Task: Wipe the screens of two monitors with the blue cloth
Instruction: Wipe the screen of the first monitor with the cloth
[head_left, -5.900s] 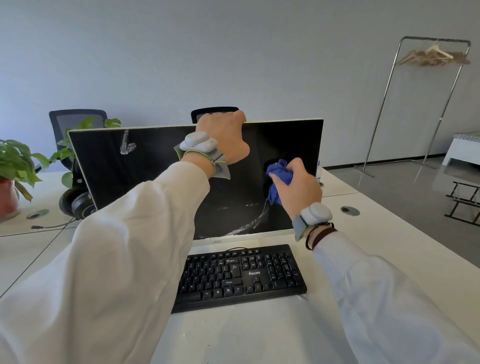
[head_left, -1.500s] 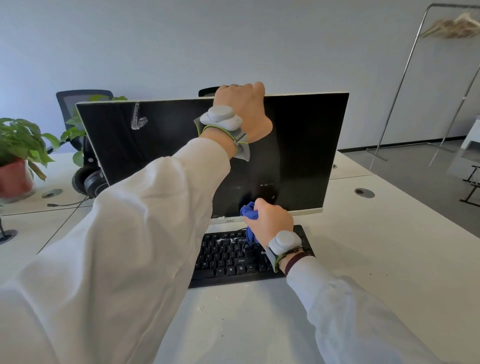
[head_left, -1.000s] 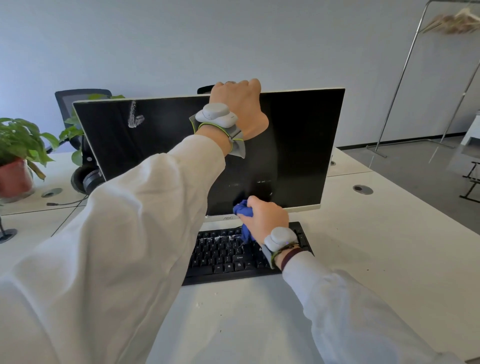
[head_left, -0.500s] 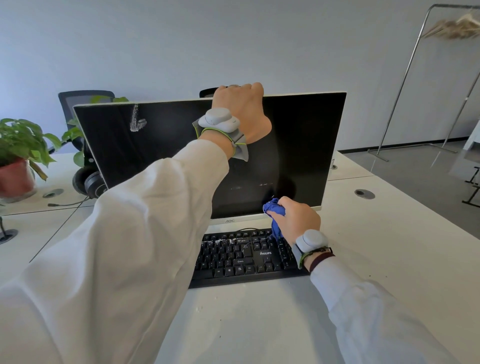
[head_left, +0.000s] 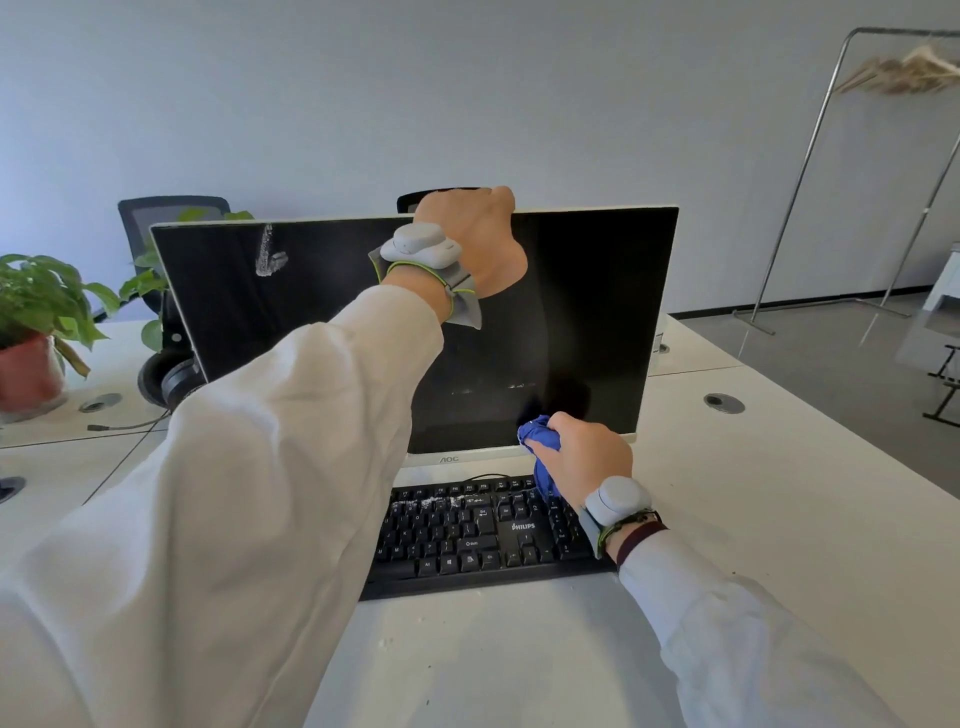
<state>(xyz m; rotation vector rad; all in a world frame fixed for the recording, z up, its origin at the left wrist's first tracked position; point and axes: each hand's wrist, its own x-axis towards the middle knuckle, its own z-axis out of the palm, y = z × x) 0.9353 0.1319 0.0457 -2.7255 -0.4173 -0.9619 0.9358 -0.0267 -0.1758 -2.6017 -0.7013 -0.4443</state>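
Left arm (head_left: 291, 415), white-sleeved, extends forward and up; left hand (head_left: 475, 239) curls its fingers over the top edge of the monitor (head_left: 597, 291). Right arm (head_left: 727, 634) lies lower, right hand (head_left: 584, 460) gripping the bunched cloth (head_left: 540, 441) at the monitor's lower edge. Each wrist carries a grey band (head_left: 418, 249).

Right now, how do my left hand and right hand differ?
The left hand is high, fingers hooked over the top edge of the monitor; the right hand is low, at its bottom edge. The left hand holds only the monitor; the right hand grips the bunched blue cloth against the glass. Both wear grey wrist devices and white sleeves.
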